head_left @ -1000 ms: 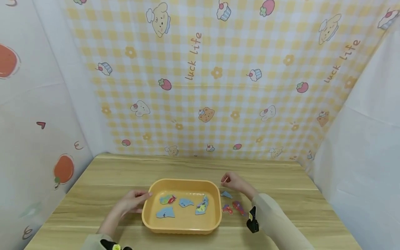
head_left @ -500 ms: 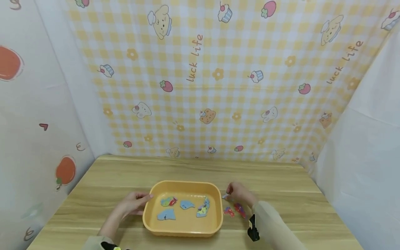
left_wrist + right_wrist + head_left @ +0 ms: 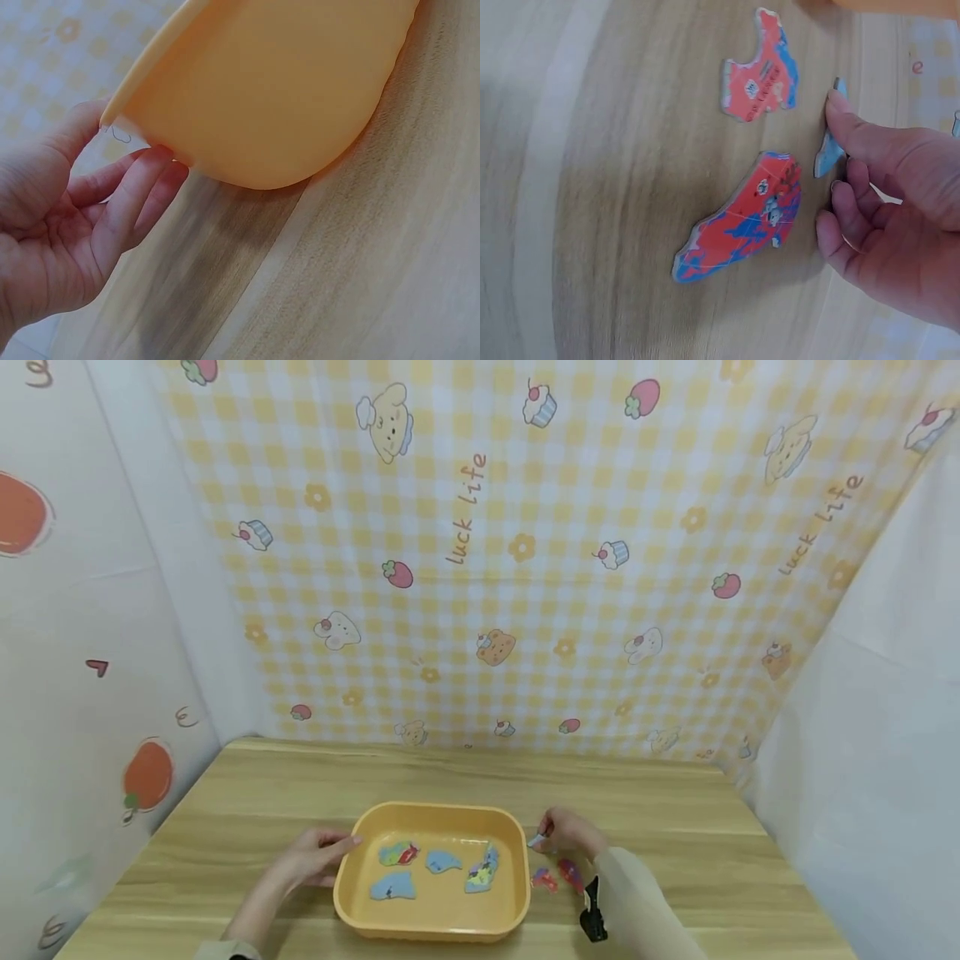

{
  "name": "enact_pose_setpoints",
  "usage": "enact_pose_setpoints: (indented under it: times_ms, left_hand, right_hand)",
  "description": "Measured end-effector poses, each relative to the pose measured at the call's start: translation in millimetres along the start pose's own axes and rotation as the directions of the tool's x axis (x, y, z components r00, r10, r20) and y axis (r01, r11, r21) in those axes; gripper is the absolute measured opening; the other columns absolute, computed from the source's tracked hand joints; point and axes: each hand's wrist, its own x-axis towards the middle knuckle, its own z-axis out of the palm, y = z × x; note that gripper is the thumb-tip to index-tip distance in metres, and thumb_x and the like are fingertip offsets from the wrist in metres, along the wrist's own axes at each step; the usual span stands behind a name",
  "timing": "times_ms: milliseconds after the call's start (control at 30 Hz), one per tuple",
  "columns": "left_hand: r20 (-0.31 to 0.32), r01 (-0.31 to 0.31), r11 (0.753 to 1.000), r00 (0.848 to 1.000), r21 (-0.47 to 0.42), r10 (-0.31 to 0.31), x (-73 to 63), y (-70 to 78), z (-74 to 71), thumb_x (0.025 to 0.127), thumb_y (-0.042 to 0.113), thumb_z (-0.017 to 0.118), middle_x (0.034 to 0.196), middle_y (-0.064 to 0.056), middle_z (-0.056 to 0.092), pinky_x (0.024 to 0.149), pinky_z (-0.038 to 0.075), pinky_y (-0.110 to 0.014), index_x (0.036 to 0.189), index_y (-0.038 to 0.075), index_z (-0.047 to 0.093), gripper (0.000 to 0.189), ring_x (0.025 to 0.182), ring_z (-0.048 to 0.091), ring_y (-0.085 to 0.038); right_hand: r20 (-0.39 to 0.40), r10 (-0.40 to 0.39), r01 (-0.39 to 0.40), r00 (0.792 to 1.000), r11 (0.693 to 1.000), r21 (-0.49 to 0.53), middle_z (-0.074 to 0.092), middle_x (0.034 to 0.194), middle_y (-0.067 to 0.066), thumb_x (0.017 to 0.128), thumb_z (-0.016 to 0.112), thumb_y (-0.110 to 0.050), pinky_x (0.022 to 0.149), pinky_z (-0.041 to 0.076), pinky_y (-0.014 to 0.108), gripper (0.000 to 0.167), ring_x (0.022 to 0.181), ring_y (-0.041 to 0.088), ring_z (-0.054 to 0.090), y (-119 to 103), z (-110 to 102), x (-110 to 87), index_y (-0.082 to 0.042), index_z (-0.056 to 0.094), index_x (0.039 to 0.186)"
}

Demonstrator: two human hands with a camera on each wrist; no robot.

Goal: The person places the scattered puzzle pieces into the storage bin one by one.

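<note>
My left hand (image 3: 311,857) holds the left rim of a yellow plastic tray (image 3: 431,930). In the left wrist view its thumb lies at the rim while the other fingers touch the outer wall. Beyond the tray's right side, my right hand (image 3: 568,832) pinches a light blue puzzle piece (image 3: 831,152) between thumb and fingers, tilted on edge. Two red puzzle pieces lie on the table near that hand: a notched one (image 3: 761,82) and a longer one with blue and purple patches (image 3: 739,221).
Inside the tray lie several puzzle pieces, among them a plain blue one (image 3: 393,886), a green and red one (image 3: 397,854) and a blue and yellow one (image 3: 481,872). The wooden table (image 3: 285,777) meets a checked cloth (image 3: 450,610) at the back.
My right hand has come down and nearer to me, taken hold of the blue piece on the table, and lifted it onto its edge. The left hand stays at the tray.
</note>
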Motion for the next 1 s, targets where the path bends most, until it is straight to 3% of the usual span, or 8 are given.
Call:
enact_pose_setpoints:
  times_ms: [133,367,567,767,1000]
  left_hand:
    - [0.000,-0.003,1.000,1.000,-0.010,0.003,0.0,-2.3,1.2,0.089,0.033,0.058,0.111,-0.023,0.055,0.072,0.060,-0.036,0.126,-0.018,0.038,0.066,0.086,0.063,-0.016]
    - [0.005,-0.009,1.000,1.000,-0.004,0.009,1.0,-4.7,0.3,0.089,0.034,0.056,0.113,-0.027,0.055,0.071,0.060,-0.035,0.126,-0.019,0.037,0.068,0.086,0.063,-0.017]
    - [-0.010,0.001,1.000,1.000,-0.009,-0.001,-0.7,-3.1,-1.8,0.089,0.033,0.058,0.110,-0.023,0.056,0.071,0.060,-0.034,0.126,-0.019,0.037,0.067,0.083,0.063,-0.015]
    - [-0.027,-0.005,1.000,1.000,0.003,0.005,-2.9,-1.3,-2.2,0.088,0.032,0.058,0.107,-0.023,0.059,0.070,0.060,-0.033,0.125,-0.019,0.038,0.067,0.083,0.064,-0.016]
    - [-0.022,-0.011,1.000,1.000,-0.006,0.011,-3.1,-1.7,0.1,0.088,0.032,0.059,0.106,-0.022,0.060,0.071,0.060,-0.033,0.125,-0.019,0.037,0.067,0.083,0.064,-0.016]
  right_hand:
    - [0.002,0.016,-0.016,1.000,1.000,-0.013,0.050,0.074,0.002,0.074,0.073,-0.006,0.060,0.042,0.021,0.021,0.070,0.015,0.046,1.9,0.6,-0.8,-0.002,0.054,0.080]
    - [-0.013,-0.053,0.053,0.999,0.999,-0.013,0.048,0.071,0.002,0.074,0.074,-0.007,0.057,0.037,0.019,0.022,0.067,0.014,0.043,6.1,1.6,-0.4,-0.001,0.054,0.080]
    - [-0.001,-0.105,0.105,0.994,0.994,0.017,0.049,0.073,0.002,0.074,0.073,-0.005,0.057,0.038,0.018,0.021,0.068,0.013,0.043,5.6,2.1,1.5,0.001,0.054,0.081]
    - [0.029,-0.154,0.152,0.988,0.987,0.058,0.050,0.074,0.002,0.076,0.071,-0.005,0.058,0.040,0.020,0.020,0.068,0.013,0.044,5.5,0.0,-1.4,0.002,0.053,0.080]
    - [0.105,-0.171,0.150,0.980,0.971,0.185,0.051,0.072,0.001,0.080,0.065,-0.005,0.053,0.043,0.017,0.016,0.060,0.010,0.044,6.5,-13.5,-4.2,0.004,0.053,0.084]
